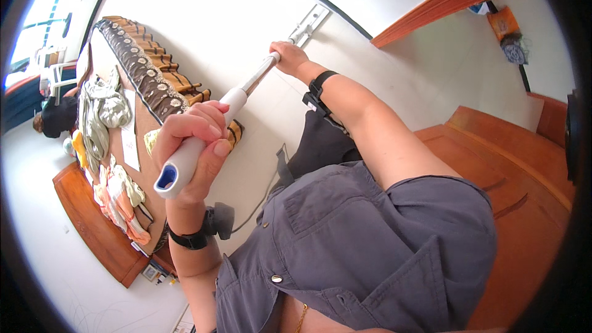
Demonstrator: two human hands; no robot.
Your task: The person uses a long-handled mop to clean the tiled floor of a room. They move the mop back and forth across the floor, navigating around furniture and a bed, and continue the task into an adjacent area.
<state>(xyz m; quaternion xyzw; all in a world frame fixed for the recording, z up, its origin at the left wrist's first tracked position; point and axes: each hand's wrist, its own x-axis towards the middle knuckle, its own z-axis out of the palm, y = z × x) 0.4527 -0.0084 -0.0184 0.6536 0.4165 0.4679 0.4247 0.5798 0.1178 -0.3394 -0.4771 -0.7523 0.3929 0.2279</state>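
A flat mop runs diagonally away from me. My left hand (194, 148) is wrapped around its white handle grip (233, 101), close to the end with the blue-lined hole. Farther down, my right hand (289, 58) holds the metal pole (260, 74) near its lower part. The mop head (311, 26), a pale rectangular plate, lies on the light floor by the dark baseboard. Black straps with small devices circle both my wrists.
On the left stands a bed (152, 148) with a ruffled brown-and-gold cover edge (157, 60) and heaped clothes (104, 111). Beyond it a person (58, 113) in dark clothing bends near a white plastic chair (60, 78). A wooden door (504, 185) is at right; a cable (259, 206) crosses the floor.
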